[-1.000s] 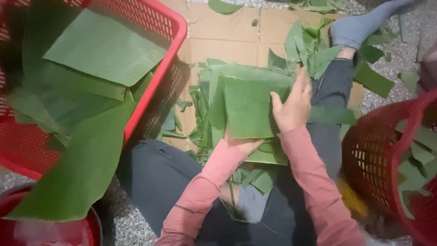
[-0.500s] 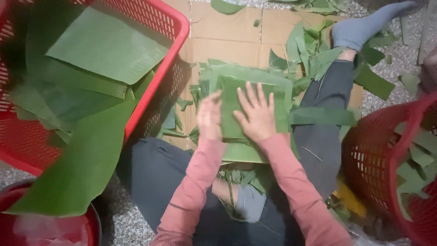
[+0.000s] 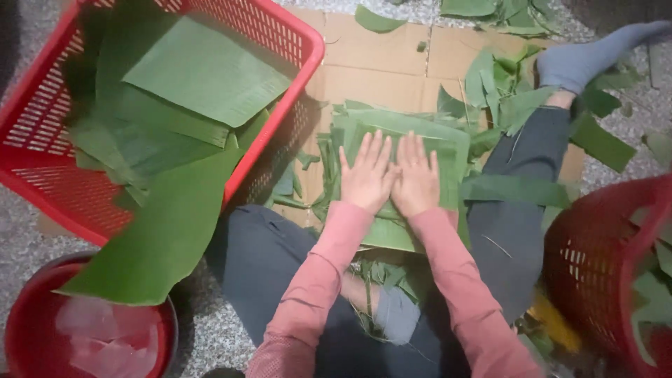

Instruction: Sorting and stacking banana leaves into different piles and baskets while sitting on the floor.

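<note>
- Between our legs, on cardboard (image 3: 392, 66): leaf stack (image 3: 448, 150), long axis running away from us.
- Left hand (image 3: 365, 178) & right hand (image 3: 416, 180) flat, fingers spread, pressing the stack, gripping nothing.
- Red basket (image 3: 297, 42) at left w/ more leaves.

Red crate (image 3: 287, 31) at left heaped with big green leaves (image 3: 203, 70), red bucket (image 3: 42, 294) below it — flattened cardboard (image 3: 378, 70) ahead, leaf scraps (image 3: 504, 77) scattered, second red basket (image 3: 595, 266) at right.

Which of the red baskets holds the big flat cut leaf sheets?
The rectangular red basket on the person's left, piled with wide flat leaf sheets. The rounder red basket on the right shows only smaller scraps, and the red tub holds no leaves.
</note>
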